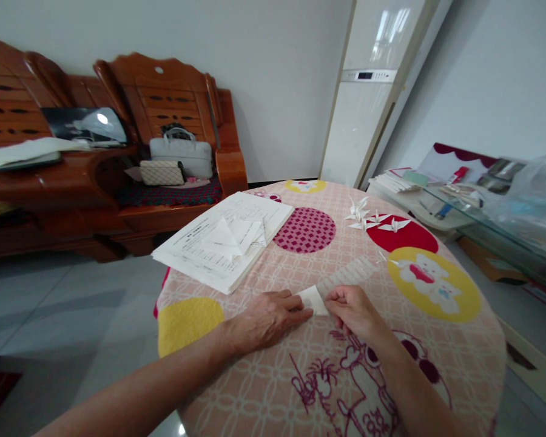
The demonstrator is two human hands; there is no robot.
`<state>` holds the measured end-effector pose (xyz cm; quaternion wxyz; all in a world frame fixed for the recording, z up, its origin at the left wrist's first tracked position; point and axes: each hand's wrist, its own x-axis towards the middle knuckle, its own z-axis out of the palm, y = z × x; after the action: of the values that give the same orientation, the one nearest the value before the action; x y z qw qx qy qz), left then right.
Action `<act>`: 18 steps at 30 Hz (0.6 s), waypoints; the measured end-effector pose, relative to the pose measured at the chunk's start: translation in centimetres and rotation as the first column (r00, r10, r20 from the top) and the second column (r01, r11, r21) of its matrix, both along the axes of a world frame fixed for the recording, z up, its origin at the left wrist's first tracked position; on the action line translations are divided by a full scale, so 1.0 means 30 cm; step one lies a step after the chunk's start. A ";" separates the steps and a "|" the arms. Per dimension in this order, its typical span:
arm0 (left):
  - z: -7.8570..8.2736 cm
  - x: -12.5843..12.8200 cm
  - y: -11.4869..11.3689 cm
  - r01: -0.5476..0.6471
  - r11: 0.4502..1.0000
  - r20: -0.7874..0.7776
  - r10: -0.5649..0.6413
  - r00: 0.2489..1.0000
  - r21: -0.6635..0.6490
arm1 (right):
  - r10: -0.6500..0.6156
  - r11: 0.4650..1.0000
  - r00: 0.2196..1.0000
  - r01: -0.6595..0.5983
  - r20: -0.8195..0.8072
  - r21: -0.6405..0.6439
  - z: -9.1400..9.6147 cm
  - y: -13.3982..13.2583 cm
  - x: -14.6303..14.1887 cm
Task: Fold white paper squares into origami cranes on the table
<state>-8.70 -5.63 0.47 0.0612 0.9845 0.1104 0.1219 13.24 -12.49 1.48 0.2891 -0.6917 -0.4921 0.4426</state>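
A small folded piece of white paper (313, 300) lies on the patterned tablecloth between my two hands. My left hand (273, 315) rests on its left side, with the fingers together and pressing the paper down. At the right edge of the paper, my right hand (352, 306) has its thumb and fingers pinched together. The fingertips touch or nearly touch the corner; the exact grip is partly hidden. Several folded paper cranes (361, 212) stand together at the far right of the table. A thin white stick-like piece (381, 257) lies nearer to me.
A stack of printed sheets (191, 255) with folded white paper (232, 238) on top lies at the left of the round table. Wooden chairs (164, 79) holding bags stand behind. To the right is a glass-topped side table (482, 212) with papers and a plastic bag (534, 188).
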 end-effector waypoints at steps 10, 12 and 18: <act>0.000 -0.001 0.000 -0.001 1.000 -0.055 0.002 0.999 0.013 | 0.027 0.999 0.999 -0.028 -0.035 -0.035 0.016 -0.016 0.015; -0.003 -0.002 0.000 -0.001 1.000 -0.059 0.002 0.998 0.010 | 0.020 0.999 0.999 -0.022 -0.042 -0.035 0.016 -0.016 0.017; -0.005 0.000 -0.005 -0.018 0.999 -0.054 0.020 0.998 0.027 | 0.132 0.991 0.991 -0.132 -0.010 0.011 0.005 -0.019 0.016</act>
<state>-8.70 -5.78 0.32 0.0438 0.9871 0.1196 0.0974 13.73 -13.05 1.61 0.2657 -0.6537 -0.5374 0.4619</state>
